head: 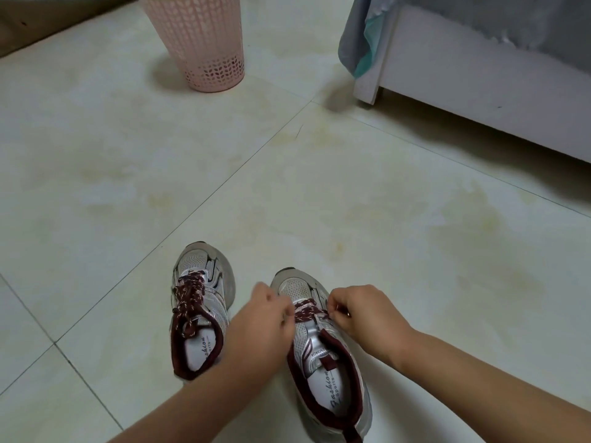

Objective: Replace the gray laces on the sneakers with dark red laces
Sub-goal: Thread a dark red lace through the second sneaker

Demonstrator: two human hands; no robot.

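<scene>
So the right-hand sneaker [323,353] points away from me, dark red lace [307,310] crossing its tongue. Left hand [268,318] and right hand [361,314] flank it, each pinching a lace end, about equally close. Other sneaker [198,311] sits just left, already laced.

Stained pale tile floor [319,193], pink basket [198,39], white furniture [463,91]

Home bedroom, prob: tiled floor [287,187], pink laundry basket [198,43], white bed frame [479,81] w/ bedding.
</scene>
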